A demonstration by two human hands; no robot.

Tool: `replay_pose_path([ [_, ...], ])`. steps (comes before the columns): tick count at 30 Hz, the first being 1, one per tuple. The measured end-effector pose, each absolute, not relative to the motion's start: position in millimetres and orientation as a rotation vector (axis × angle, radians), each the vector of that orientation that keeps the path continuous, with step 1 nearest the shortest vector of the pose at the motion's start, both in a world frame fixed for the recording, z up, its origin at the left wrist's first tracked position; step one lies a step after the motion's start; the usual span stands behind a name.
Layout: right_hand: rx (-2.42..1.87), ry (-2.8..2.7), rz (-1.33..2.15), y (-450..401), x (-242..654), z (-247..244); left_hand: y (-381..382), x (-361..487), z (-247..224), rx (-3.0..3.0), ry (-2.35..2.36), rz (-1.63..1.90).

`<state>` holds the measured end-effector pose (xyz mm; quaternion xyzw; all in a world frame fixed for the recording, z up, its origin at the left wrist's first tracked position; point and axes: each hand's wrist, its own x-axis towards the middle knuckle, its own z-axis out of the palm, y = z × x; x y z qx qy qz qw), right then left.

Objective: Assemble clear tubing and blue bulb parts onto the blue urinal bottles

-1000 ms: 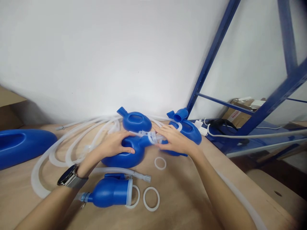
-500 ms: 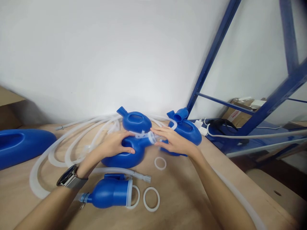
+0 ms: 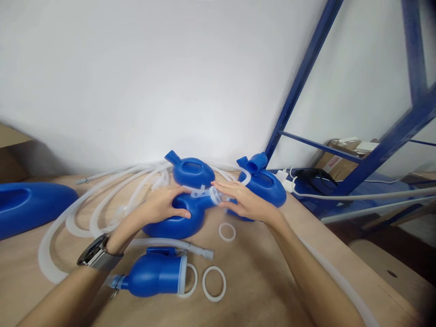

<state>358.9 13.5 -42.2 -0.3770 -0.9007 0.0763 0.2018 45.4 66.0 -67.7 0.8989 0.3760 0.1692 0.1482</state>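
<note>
The left hand (image 3: pixel 163 205) grips the blue bottle (image 3: pixel 175 226), likely light and slick, by its handle; the right hand (image 3: pixel 243 200) pinches its soft-looking clear cap (image 3: pixel 215 195).

glossy blue plastic bottle (image 3: pixel 175 226), translucent plastic cap (image 3: pixel 215 195), matt brown paper-like tabletop (image 3: pixel 252 272)

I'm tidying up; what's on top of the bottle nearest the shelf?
A blue cup appears to rest on the bottle, with white tubing across its left side; the surface beneath the cup is hidden.
</note>
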Motion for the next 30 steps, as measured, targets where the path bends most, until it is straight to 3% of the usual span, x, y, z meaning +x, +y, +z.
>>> replay_pose_path([
  [20,-1.018,-2.636,-0.170,0.5,342.5,-39.2,64.0,46.8,-64.6,2.556,1.021,0.529],
  [30,-1.015,-2.544,0.184,10.4,352.9,-32.1,64.2,45.8,-67.8,2.571,1.024,0.552],
])
